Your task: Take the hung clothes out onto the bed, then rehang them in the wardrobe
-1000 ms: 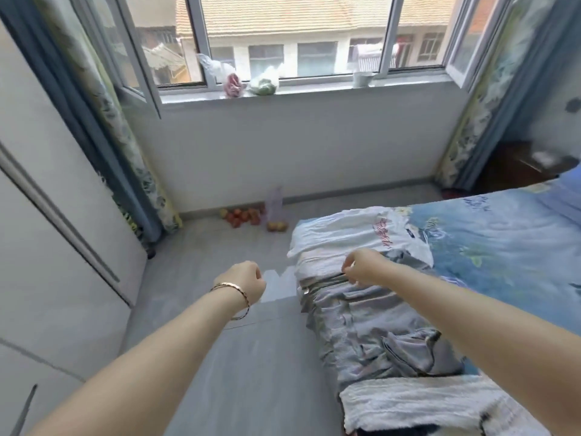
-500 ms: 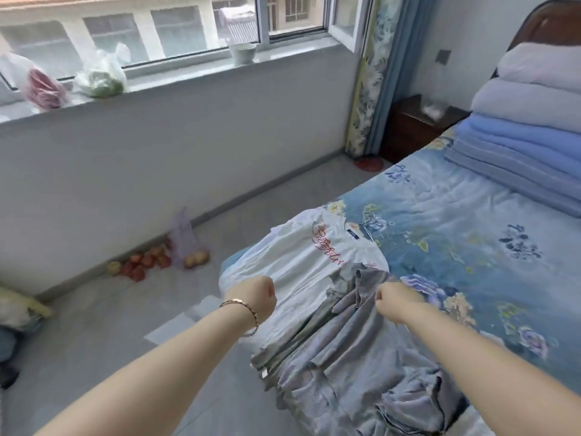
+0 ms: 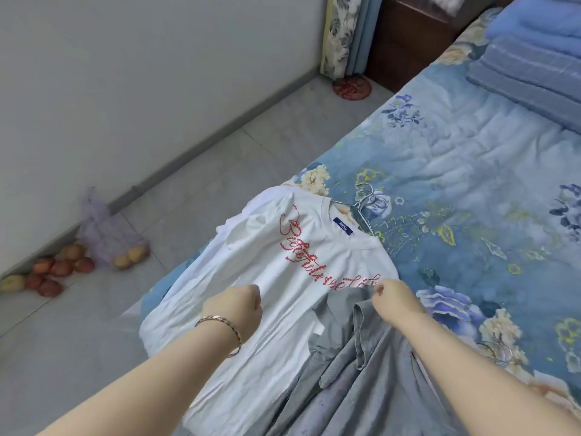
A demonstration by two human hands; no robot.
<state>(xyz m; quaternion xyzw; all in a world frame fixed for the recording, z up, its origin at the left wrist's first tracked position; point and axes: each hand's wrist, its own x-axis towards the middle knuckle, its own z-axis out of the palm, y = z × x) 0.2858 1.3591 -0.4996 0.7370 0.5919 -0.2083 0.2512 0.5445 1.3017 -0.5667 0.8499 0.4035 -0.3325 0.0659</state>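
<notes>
A white T-shirt (image 3: 283,278) with red lettering lies flat on the bed (image 3: 471,184), at its left edge. A wire hanger (image 3: 364,202) sticks out of the T-shirt's neck. A grey shirt (image 3: 361,372) lies crumpled, overlapping the T-shirt's lower right part. My left hand (image 3: 234,313), with a bracelet on the wrist, is curled into a fist over the T-shirt and holds nothing that I can see. My right hand (image 3: 396,297) has curled fingers and pinches the grey shirt's top edge. A second hanger hook (image 3: 498,350) shows beside my right forearm.
Folded blue blankets (image 3: 534,58) are stacked at the head of the bed, next to a dark nightstand (image 3: 408,36) and a curtain (image 3: 342,33). On the floor by the wall lie loose fruit (image 3: 59,269), a mesh bag (image 3: 107,237) and a red round object (image 3: 352,88).
The view has swung right and down from the window onto the bed. Both hands have moved over the white T-shirt and grey shirt, and the hanger has come into sight.
</notes>
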